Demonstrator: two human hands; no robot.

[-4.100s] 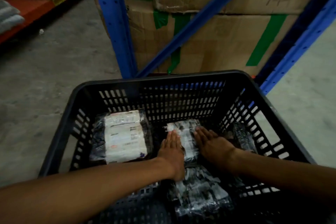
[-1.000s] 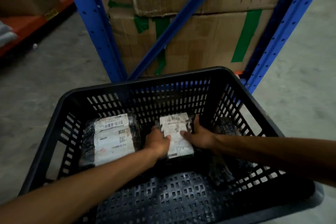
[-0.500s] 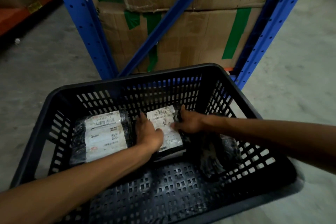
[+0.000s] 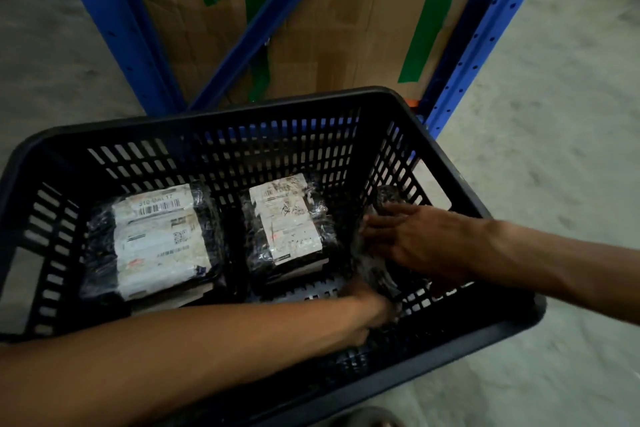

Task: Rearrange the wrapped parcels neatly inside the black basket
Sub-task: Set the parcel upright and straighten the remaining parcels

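Note:
The black slotted basket (image 4: 214,121) sits on the floor in front of me. Two wrapped parcels with white labels lie flat side by side at its far wall: the larger left parcel (image 4: 156,239) and the middle parcel (image 4: 289,218). A third dark wrapped parcel (image 4: 381,198) leans against the right wall. My right hand (image 4: 408,239) lies on top of it with the fingers spread. My left hand (image 4: 367,315) grips its lower end, with the fingers partly hidden under the wrap.
A blue steel rack (image 4: 114,28) with a diagonal brace stands right behind the basket. It holds stacked cardboard boxes (image 4: 339,28) with green tape. Grey concrete floor (image 4: 554,114) lies on both sides.
Both hands have left the middle parcel, which now lies flat by the far wall. They have moved right onto the dark parcel at the right wall.

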